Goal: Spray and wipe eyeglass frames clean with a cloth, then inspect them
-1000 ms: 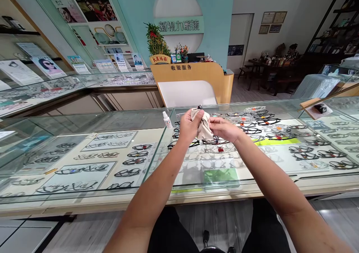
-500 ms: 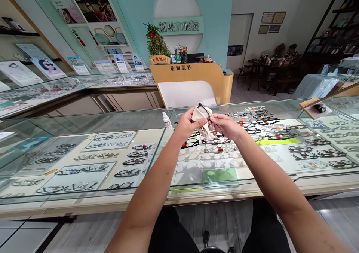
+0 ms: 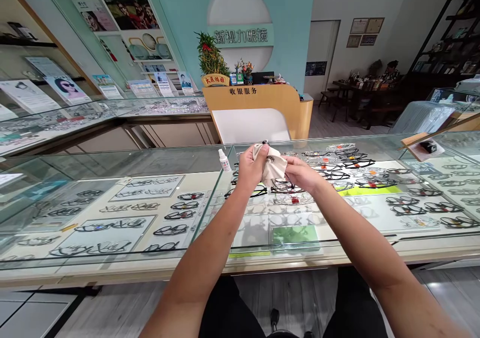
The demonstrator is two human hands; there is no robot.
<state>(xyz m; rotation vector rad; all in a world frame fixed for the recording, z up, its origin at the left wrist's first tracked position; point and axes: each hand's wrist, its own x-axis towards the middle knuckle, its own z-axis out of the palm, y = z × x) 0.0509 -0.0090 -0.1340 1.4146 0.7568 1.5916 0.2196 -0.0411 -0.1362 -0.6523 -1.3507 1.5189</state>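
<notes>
A cream cleaning cloth (image 3: 274, 172) hangs between my two hands above the glass counter. My left hand (image 3: 252, 164) is closed on the cloth, thumb pressed on top. Dark-framed eyeglasses (image 3: 265, 142) are mostly covered by the cloth; only a small dark piece shows at its top. My right hand (image 3: 300, 172) is closed at the cloth's right edge, where a dark part of the glasses shows faintly below the fingers. A white spray bottle (image 3: 224, 161) stands upright on the counter, left of my left hand.
Rows of eyeglass frames (image 3: 371, 183) lie in and on the glass display counter (image 3: 210, 263). A wooden stand (image 3: 416, 140) is at the right. Beyond the counter are a cashier desk (image 3: 258, 103), a potted plant (image 3: 210, 58) and a wrapped suitcase (image 3: 422, 117).
The cloth has been folded over the glasses, so the lens and frame that showed before are now mostly hidden. My left thumb has moved up onto the cloth.
</notes>
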